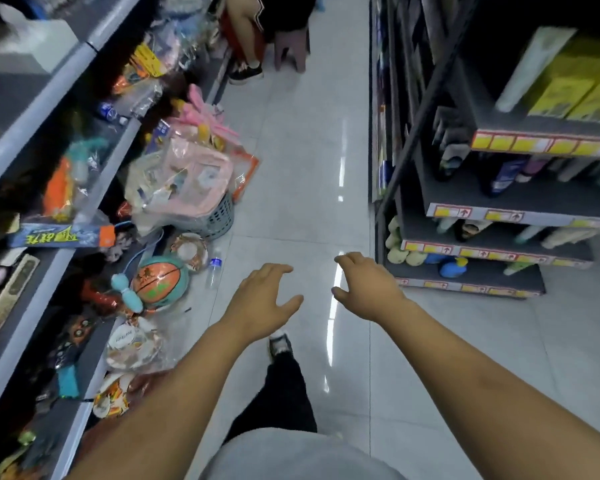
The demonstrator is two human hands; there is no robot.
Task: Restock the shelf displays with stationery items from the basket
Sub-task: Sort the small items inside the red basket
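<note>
- Your left hand [262,299] and right hand [366,285] are both empty, fingers [278,269] loosely spread above the floor [298,188]; nothing is gripped yet.
- The basket [220,216] stands ahead and to the left of your left fingers, against the left shelf [94,199]. It is heaped above its rim with bagged packs [184,174]. Tug one carelessly and the pile may slide out.
- A water bottle [213,268] and a basketball [160,278] lie on the floor just left of your left fingers, near the basket. Stepping there risks a kick or a stumble.
- The packs look blurred, so I cannot tell which are stationery; you could pull the wrong one.
</note>
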